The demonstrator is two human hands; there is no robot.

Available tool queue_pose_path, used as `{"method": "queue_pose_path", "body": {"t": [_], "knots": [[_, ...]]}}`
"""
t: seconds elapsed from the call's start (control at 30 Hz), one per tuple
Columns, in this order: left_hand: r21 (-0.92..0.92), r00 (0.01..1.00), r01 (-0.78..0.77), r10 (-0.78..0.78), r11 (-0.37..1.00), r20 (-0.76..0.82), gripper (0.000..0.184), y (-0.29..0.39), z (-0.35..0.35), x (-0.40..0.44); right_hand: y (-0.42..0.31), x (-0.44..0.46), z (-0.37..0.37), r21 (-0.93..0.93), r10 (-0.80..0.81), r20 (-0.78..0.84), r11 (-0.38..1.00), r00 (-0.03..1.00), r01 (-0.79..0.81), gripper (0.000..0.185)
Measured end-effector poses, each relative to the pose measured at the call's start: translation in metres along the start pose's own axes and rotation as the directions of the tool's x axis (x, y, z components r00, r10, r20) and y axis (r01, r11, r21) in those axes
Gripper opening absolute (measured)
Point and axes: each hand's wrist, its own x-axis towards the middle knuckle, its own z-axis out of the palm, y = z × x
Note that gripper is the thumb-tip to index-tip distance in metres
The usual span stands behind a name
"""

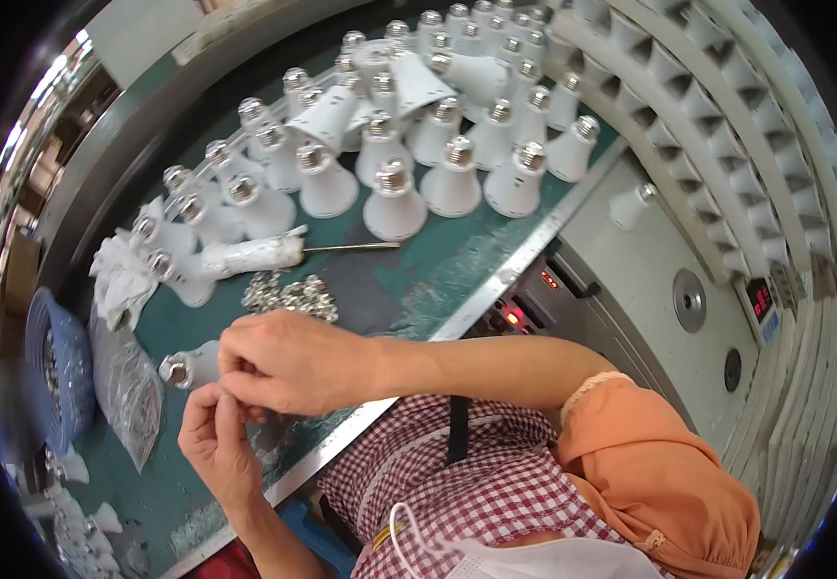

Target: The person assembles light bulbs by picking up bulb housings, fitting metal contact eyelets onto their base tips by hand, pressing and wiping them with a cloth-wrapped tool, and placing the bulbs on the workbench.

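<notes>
My right hand (288,362) reaches in from the right, its fingers curled into a pinch. Just below it, my left hand (220,446) has thumb and forefinger pressed together, meeting the right fingertips. Whatever lies between the fingertips is too small or hidden to make out. Behind my right hand a white bulb (203,365) with a metal screw cap is partly covered; I cannot tell whether a hand touches it. Beyond the hands is a pile of small shiny metal pieces (291,295). A screwdriver (254,255) with a white-wrapped handle lies past the pile.
Several white bulbs (394,207) stand caps up across the green table (438,275); some lie tilted on others. At left are a crumpled white cloth (124,275), a clear plastic bag (129,386) and a blue basket (56,367). A curved rack (698,145) rises at right.
</notes>
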Motion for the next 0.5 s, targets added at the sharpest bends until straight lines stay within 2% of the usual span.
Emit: {"method": "queue_pose_path", "body": {"t": [0.03, 0.1, 0.17, 0.27, 0.3, 0.37, 0.4, 0.47, 0.5], "knots": [[0.046, 1.000, 0.004, -0.006, 0.999, 0.028, 0.010, 0.003, 0.000, 0.000, -0.002, 0.004, -0.004, -0.024, -0.025, 0.065, 0.999, 0.998, 0.027, 0.018], [0.152, 0.999, 0.042, -0.045, 0.988, 0.017, 0.009, 0.014, 0.001, 0.000, -0.009, 0.014, -0.014, -0.050, 0.078, 0.217, 0.996, 0.973, -0.069, 0.017], [0.159, 0.997, 0.045, -0.054, 0.986, 0.050, 0.008, 0.018, 0.000, 0.000, -0.014, 0.023, -0.018, -0.130, 0.100, 0.301, 0.990, 0.948, -0.063, 0.016], [0.156, 0.999, 0.015, -0.023, 0.988, 0.048, 0.010, 0.025, -0.005, 0.001, -0.016, 0.040, -0.019, -0.165, 0.056, 0.363, 0.986, 0.930, 0.005, 0.014], [0.163, 1.000, 0.012, -0.013, 0.987, 0.007, 0.010, 0.025, -0.010, 0.003, -0.019, 0.048, -0.018, -0.164, 0.087, 0.351, 0.986, 0.932, -0.030, 0.014], [0.338, 0.949, -0.148, 0.230, 0.930, -0.217, 0.012, 0.019, -0.021, 0.010, -0.019, 0.064, -0.015, -0.176, 0.143, 0.319, 0.980, 0.937, -0.089, 0.015], [0.379, 0.908, -0.199, 0.316, 0.904, -0.277, 0.018, 0.015, -0.027, 0.017, -0.017, 0.073, -0.014, -0.188, 0.165, 0.298, 0.976, 0.940, -0.112, 0.016], [0.642, 0.853, -0.211, 0.460, 0.737, -0.247, 0.029, 0.008, -0.040, 0.028, -0.015, 0.090, -0.010, -0.220, 0.143, 0.323, 0.973, 0.935, -0.073, 0.017], [0.642, 0.848, -0.206, 0.463, 0.738, -0.260, 0.029, 0.009, -0.041, 0.030, -0.014, 0.097, -0.007, -0.279, 0.170, 0.355, 0.958, 0.919, -0.070, 0.019]]}}
